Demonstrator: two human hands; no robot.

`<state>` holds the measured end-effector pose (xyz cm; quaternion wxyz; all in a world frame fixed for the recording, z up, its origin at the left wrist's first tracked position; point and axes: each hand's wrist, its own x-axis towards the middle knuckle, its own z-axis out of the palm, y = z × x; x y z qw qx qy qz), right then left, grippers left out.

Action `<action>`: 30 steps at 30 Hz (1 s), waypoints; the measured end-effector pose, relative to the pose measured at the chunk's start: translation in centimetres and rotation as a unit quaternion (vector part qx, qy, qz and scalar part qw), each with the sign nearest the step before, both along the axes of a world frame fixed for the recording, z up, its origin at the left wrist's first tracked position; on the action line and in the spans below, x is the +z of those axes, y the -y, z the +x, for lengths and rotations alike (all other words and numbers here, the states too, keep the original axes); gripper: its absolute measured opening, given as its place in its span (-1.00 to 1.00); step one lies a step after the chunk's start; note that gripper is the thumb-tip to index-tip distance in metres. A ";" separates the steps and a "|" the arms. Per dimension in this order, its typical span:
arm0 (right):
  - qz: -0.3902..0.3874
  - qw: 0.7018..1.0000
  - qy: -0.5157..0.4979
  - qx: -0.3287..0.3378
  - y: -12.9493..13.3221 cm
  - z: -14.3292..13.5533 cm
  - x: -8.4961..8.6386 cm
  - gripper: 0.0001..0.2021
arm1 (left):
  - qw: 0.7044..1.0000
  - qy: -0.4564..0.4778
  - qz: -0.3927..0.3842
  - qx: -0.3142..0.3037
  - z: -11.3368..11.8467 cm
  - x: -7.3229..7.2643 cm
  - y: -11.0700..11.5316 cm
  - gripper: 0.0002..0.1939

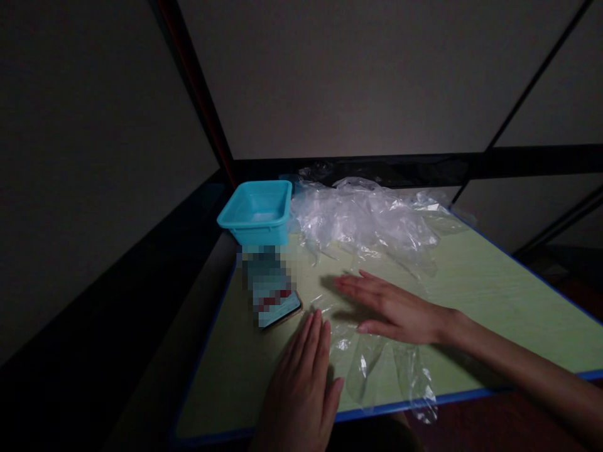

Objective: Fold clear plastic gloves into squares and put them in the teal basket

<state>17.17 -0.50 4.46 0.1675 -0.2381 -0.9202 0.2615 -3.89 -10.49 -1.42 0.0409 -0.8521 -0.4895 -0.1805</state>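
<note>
A thin piece of clear plastic film (365, 370) lies near the front of the table, and part of it droops over the blue edge. I cannot make out whether it is a bag. My left hand (301, 376) rests at its left side, fingers stretched out and thumb a little apart. Over the plastic's far part is my right hand (384, 304), reaching in from the right, palm down with straight fingers and thumb apart. Neither hand grips anything. A phone (280, 309), mostly blurred out by pixels, lies just beyond my left fingertips.
A turquoise plastic basket (261, 232) stands at the table's back left corner. Beside it spreads a large crumpled heap of clear plastic (362, 216). The pale green table (494, 307) has a blue edge, with wall panels (358, 81) behind it.
</note>
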 end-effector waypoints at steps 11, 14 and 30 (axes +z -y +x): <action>-0.389 0.902 -0.151 -0.111 -0.6 -3.1 0.2 -0.61 | 0.993 -0.008 -0.029 -0.113 -2.9 1.4 0.1 -0.47; -0.443 0.882 -0.129 -0.097 -0.8 -4.3 -0.4 -0.62 | 0.993 -0.002 -0.023 -0.114 -3.2 1.1 0.2 -0.53; -0.527 0.844 -0.012 -0.098 -3.2 -4.7 -2.5 -0.68 | 0.994 0.004 -0.039 -0.104 -3.2 0.6 0.0 -0.58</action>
